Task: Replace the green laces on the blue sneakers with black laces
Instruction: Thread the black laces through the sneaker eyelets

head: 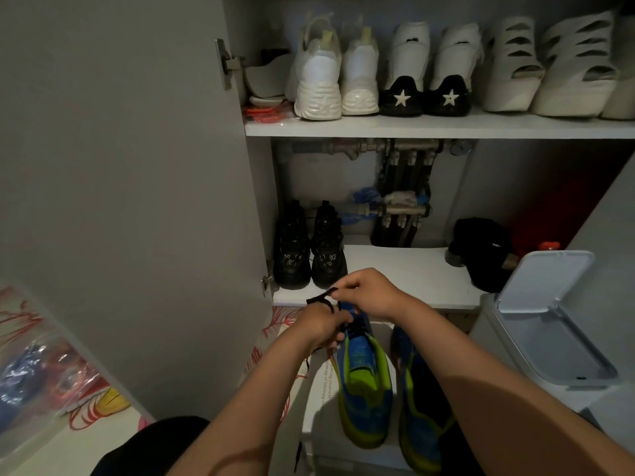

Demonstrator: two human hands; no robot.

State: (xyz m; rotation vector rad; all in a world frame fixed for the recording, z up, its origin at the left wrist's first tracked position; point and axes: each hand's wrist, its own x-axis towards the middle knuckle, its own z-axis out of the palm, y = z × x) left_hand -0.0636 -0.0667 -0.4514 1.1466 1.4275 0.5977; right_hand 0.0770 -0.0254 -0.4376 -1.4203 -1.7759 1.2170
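Observation:
Two blue sneakers with lime-green trim stand side by side on a white box [318, 400] below me, heels toward me: the left sneaker [364, 383] and the right sneaker [417, 417], partly under my right forearm. A black lace [324, 298] is threaded in the left sneaker's front. My left hand [321, 326] grips the lace at the shoe's left side, with a loose end hanging below it. My right hand [366, 292] pinches the lace just above the shoe's toe. No green laces are visible.
An open cupboard faces me. Black sneakers [307, 249] stand on its lower shelf [395, 273], and a black cap [481, 249] lies there too. White shoes line the upper shelf [429, 127]. A grey lidded bin [543, 324] stands at right, a clear bag [37, 379] at left.

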